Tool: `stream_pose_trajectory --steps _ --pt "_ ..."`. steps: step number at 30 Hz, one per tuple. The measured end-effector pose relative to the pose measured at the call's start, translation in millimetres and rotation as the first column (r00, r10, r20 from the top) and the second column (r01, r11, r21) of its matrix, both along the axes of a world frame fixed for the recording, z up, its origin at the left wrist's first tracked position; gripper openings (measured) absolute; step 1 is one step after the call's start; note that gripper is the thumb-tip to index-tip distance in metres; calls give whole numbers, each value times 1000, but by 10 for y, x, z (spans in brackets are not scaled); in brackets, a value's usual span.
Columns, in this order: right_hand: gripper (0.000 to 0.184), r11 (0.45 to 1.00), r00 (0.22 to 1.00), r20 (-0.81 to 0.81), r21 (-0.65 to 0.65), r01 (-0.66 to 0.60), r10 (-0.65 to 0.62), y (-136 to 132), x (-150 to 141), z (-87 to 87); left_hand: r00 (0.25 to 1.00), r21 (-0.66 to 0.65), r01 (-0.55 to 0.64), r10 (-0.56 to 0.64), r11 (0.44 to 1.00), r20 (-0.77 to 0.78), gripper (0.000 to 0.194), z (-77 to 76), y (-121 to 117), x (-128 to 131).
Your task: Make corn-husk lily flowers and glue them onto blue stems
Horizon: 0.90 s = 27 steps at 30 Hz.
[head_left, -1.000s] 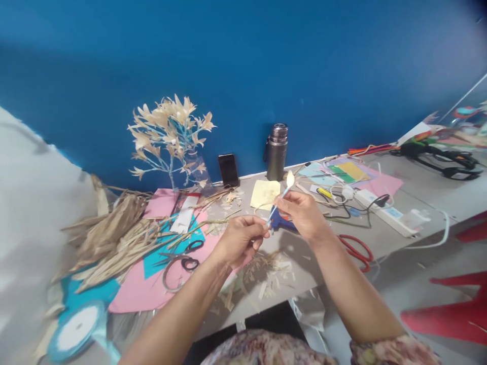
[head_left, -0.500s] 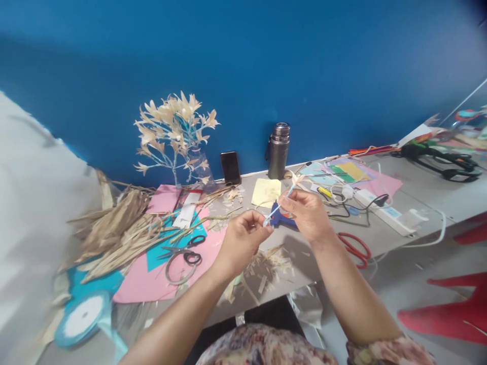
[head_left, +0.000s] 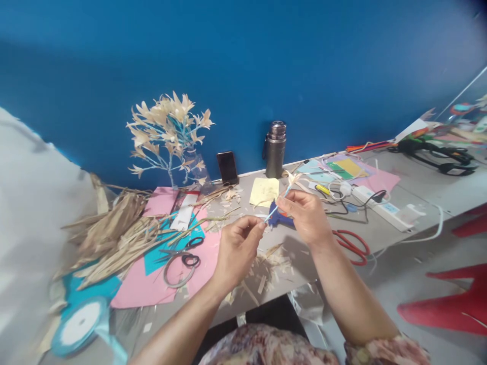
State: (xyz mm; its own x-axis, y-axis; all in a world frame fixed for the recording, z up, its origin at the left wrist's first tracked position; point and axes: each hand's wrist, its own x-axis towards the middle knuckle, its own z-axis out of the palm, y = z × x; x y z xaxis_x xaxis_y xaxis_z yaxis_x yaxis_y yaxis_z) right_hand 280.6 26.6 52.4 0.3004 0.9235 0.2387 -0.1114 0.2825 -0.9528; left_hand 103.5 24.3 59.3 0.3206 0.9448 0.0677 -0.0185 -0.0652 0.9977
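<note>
Between my two hands runs a thin light-blue flower stem, tilted up to the right, with a cream husk-like flower at its top. My left hand pinches the stem's lower end between thumb and fingertips. Higher up, just under the flower, my right hand grips the stem with thumb and forefinger. Behind the right fingers lies a dark-blue glue gun, partly hidden. Pale husk scraps are strewn on the table below the hands.
Cream flowers on blue branches stand at the wall, beside a phone and a flask. Dried husks, black-handled scissors and a ribbon roll lie left. Red-handled scissors and a power strip are right.
The view has shifted slightly. The left hand's fingers have closed further round the stem's lower end; both hands still hold the stem.
</note>
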Motion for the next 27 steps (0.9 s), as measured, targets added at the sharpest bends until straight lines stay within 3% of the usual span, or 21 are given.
stream_pose_trajectory --steps 3,5,8,10,12,16,27 --pt "29 1000 1000 26 21 10 -10 -10 -8 -15 997 -105 -7 15 994 71 25 13 15 -4" --pt "27 997 999 53 75 2 -6 -18 -11 -27 982 -262 51 -1 964 187 25 22 47 -16" --pt "22 985 996 80 165 -47 34 -19 -7 -45 929 -501 256 -67 826 365 20 28 104 -54" --pt "22 977 993 87 194 -90 74 -8 -1 -54 893 -578 367 -103 729 438 18 23 130 -87" --pt "25 972 990 92 200 -124 108 11 2 -67 865 -605 431 -117 670 488 15 6 136 -118" --pt "31 963 982 89 200 -183 168 69 -8 -115 811 -591 532 -164 606 562 11 -56 118 -179" --pt "16 861 913 28 322 -393 406 85 -204 -213 716 -524 663 -247 534 653 11 -284 -13 -402"
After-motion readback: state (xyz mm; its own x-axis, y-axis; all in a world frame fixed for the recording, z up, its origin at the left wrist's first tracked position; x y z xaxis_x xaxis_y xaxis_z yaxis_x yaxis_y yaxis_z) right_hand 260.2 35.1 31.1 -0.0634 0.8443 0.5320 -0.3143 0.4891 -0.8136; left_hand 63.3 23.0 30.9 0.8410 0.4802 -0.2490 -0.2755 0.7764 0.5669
